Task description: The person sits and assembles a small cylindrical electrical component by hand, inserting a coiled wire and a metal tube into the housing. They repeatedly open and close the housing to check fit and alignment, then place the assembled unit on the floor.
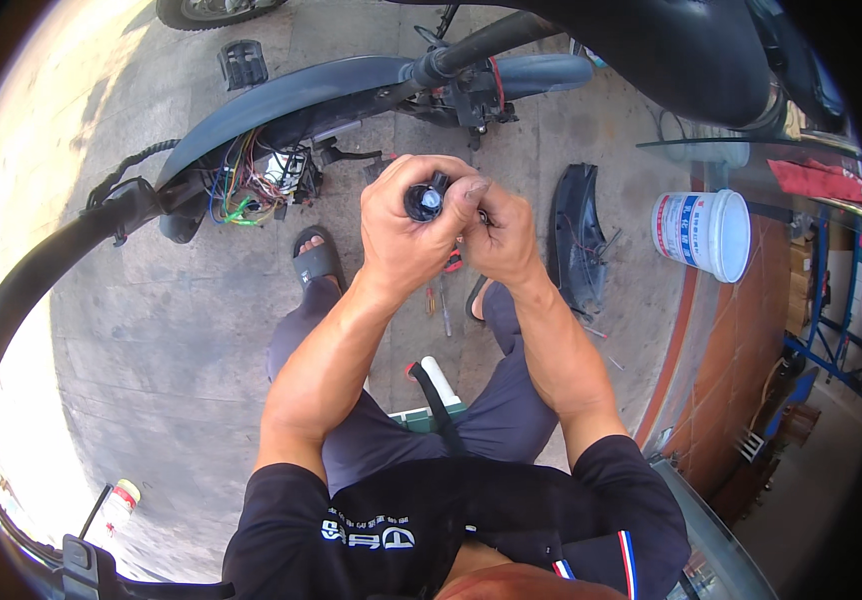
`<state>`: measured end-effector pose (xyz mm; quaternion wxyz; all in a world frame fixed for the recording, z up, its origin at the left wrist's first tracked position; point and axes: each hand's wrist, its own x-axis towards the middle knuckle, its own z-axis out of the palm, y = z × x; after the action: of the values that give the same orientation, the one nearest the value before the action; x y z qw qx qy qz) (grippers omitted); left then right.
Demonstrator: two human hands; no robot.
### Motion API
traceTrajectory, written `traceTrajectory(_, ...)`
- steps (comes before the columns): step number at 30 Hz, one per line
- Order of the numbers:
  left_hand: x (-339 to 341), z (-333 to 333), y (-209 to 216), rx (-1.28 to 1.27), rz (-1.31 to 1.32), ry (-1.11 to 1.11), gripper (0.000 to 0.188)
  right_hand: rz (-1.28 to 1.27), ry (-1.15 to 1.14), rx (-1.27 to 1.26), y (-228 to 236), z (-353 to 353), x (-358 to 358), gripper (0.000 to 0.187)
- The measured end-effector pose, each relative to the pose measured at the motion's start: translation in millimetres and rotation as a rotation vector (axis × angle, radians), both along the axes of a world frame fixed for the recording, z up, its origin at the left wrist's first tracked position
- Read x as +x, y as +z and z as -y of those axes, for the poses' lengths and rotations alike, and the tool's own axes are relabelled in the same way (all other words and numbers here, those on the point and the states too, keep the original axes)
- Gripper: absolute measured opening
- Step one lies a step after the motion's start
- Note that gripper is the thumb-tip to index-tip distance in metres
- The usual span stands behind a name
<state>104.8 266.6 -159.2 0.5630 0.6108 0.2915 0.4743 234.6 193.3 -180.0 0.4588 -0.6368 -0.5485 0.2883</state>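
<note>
Left grip (pixel 406 225): fingers wrapped tight around a round black tube (pixel 426 200).
Right grip (pixel 501 240): curled shut beside the tube; contents hidden.

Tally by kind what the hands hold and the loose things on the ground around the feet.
Small black cylindrical part, gripped by the left hand and right hand: 1
White bucket: 1
Black body panel: 1
Screwdriver: 1
Total: 4
</note>
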Motion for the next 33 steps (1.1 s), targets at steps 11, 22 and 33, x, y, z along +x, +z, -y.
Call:
traceTrajectory(11, -7.2, 0.4, 3.6, 0.217, -0.150, 0.036, 0.014, 0.061, 0.107, 0.204, 0.2, -5.9, 1.2, 0.021)
traceTrajectory(22, 0.8, 3.8, 3.5, 0.375, -0.074, 0.016, 0.017, -0.045, -0.019, 0.227, -7.1, 0.7, 5.0, 0.027)
traceTrajectory(33, 2.4, 5.9, 1.8, 0.400, -0.085, 0.103, 0.017, 0.062, -0.016, 0.312, -9.9, -2.0, 0.3, 0.020)
